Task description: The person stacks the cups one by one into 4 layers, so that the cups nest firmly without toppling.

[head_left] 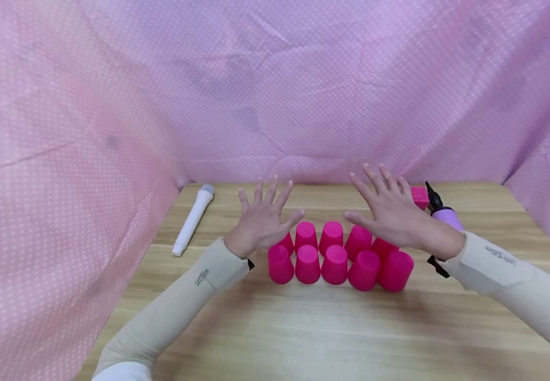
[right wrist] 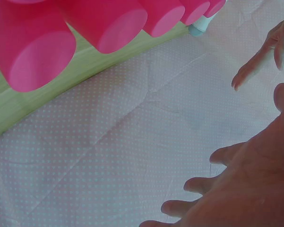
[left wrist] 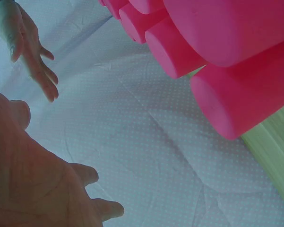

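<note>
Several pink plastic cups (head_left: 335,263) stand upside down in two rows on the wooden table (head_left: 303,338). My left hand (head_left: 262,219) hovers over the left end of the rows, fingers spread, holding nothing. My right hand (head_left: 386,209) hovers over the right end, fingers also spread and empty. In the left wrist view the cups (left wrist: 236,56) fill the upper right, with my left palm (left wrist: 33,179) at the lower left. The right wrist view has cups (right wrist: 61,33) along its top and my right palm (right wrist: 245,184) at the lower right.
A white cylindrical marker-like object (head_left: 192,219) lies at the table's back left. A purple pump with a black nozzle (head_left: 441,211) and a pink object (head_left: 420,197) sit behind my right hand. Pink dotted cloth (head_left: 275,90) walls the table on three sides.
</note>
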A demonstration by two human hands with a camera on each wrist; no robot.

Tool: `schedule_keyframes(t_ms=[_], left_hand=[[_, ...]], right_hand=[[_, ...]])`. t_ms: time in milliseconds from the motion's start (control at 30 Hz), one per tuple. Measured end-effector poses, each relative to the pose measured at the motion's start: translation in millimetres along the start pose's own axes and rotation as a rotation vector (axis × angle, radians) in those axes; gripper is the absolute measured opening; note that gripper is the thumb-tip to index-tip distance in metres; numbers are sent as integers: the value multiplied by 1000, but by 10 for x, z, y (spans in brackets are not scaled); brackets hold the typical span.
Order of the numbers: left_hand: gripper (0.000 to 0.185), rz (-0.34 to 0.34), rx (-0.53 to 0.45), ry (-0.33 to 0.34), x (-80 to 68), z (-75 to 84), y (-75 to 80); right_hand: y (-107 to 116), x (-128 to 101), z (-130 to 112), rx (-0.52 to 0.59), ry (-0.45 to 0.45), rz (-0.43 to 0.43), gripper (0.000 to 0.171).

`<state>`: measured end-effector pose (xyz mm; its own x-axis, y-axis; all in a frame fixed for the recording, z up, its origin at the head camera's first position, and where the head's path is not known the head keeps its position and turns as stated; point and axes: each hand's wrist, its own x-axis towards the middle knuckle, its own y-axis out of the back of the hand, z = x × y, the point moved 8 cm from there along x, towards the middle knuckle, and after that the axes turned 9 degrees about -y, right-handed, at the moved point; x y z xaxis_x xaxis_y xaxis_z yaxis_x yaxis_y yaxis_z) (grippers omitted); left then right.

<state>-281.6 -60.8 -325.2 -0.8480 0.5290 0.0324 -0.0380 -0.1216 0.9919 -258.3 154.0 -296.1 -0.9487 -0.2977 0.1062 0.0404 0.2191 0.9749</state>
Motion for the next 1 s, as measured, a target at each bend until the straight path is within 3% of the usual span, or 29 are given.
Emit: schedule_keyframes(t_ms=[300,567,1000], left_hand=[[78,1,18,1,101,-5,-9],[78,-4,3,2,258,35,-88],[77,-21,17,-1,280,85,-149]], right_hand=[[-30,57,79,17,-18,-19,86],[-96,181,299,34,-75,-40,88],[-170,150,323,51,-79,-67,88]])
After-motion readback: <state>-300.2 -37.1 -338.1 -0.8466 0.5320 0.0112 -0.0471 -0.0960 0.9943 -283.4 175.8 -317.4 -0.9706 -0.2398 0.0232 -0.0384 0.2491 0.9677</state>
